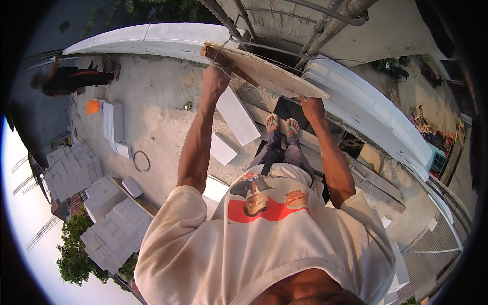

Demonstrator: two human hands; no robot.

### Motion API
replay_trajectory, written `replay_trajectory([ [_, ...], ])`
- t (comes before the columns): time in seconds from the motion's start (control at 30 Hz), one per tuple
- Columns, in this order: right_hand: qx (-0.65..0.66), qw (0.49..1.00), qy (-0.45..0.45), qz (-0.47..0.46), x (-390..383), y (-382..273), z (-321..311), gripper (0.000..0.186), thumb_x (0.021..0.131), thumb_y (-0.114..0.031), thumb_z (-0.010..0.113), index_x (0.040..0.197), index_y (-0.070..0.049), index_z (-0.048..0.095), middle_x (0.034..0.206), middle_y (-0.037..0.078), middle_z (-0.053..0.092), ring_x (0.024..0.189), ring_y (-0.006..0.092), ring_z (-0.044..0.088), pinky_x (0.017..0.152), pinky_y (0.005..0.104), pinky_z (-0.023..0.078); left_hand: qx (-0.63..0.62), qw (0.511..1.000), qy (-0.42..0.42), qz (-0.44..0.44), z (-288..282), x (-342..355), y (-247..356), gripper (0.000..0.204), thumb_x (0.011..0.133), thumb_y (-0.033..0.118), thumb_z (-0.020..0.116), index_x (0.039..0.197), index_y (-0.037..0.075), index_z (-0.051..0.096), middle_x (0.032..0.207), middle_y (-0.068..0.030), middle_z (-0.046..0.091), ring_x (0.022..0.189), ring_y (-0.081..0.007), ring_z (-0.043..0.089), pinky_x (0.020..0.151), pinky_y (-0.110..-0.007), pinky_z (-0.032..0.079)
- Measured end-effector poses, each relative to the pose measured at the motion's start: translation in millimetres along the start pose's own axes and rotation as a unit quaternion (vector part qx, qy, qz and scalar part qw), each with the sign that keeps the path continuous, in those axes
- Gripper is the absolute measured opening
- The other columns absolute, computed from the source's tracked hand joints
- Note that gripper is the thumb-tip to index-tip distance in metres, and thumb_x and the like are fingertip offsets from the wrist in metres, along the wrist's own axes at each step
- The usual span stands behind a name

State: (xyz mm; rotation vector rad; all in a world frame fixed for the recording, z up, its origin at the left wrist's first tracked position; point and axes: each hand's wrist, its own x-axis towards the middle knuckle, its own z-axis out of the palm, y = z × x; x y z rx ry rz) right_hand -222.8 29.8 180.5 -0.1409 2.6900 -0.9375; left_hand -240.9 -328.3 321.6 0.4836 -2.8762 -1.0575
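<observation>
A wooden board (269, 71) is held out in front of me, against a gap in the low white wall (371, 107). My left hand (217, 81) is closed at its left end, beside a wooden batten and some thin wire (219, 51). At the lower right corner of the board, my right hand (312, 108) grips its edge; those fingertips are partly hidden. Upright ribbed steel bars (330, 28) stand just beyond the board, and a rusty stirrup crosses them. My sandalled feet (282, 124) are on planks below the board.
Loose white blocks (238, 117) lie on the concrete floor to my left, near a wire ring (142, 161) and an orange item (92, 107). Stacked white blocks (117, 234) stand farther left. Another person (76, 79) is at the far left. Long planks (376, 183) lie at my right.
</observation>
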Motion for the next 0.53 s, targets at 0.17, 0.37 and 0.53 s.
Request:
replay_trajectory([
  [0.17, -0.046, 0.999, 0.002, 0.004, 2, -1, 0, 0.042, 0.098, -0.040, 0.069, 0.112, -0.001, 0.075, 0.101, 0.028, 0.074, 0.095, 0.0467, 0.072, 0.082, 0.0516, 0.059, -0.043, 0.996, 0.083, 0.000, -4, -10, 7, 0.029, 0.096, 0.029, 0.069, 0.111, 0.004, 0.073, 0.094, -0.0249, 0.074, 0.094, -0.0444, 0.072, 0.079, -0.045, 0.056],
  [0.37, -0.115, 0.993, -0.022, 0.000, 13, -2, 1, 0.044, 0.097, -0.044, 0.067, 0.101, -0.002, 0.077, 0.095, 0.026, 0.075, 0.089, 0.0442, 0.074, 0.078, 0.0511, 0.060, -0.035, 0.992, 0.120, 0.022, 6, -4, -16, 0.028, 0.097, 0.028, 0.069, 0.103, 0.002, 0.074, 0.089, -0.0240, 0.074, 0.087, -0.0444, 0.073, 0.075, -0.044, 0.057],
  [0.53, -0.133, 0.989, -0.054, 0.025, 21, 2, 5, 0.045, 0.095, -0.048, 0.073, 0.106, -0.004, 0.078, 0.100, 0.026, 0.075, 0.096, 0.0401, 0.074, 0.085, 0.0507, 0.059, -0.009, 0.991, 0.119, 0.052, 8, 1, -22, 0.042, 0.091, 0.041, 0.075, 0.106, 0.001, 0.076, 0.090, -0.0240, 0.076, 0.085, -0.0398, 0.076, 0.076, -0.046, 0.059],
])
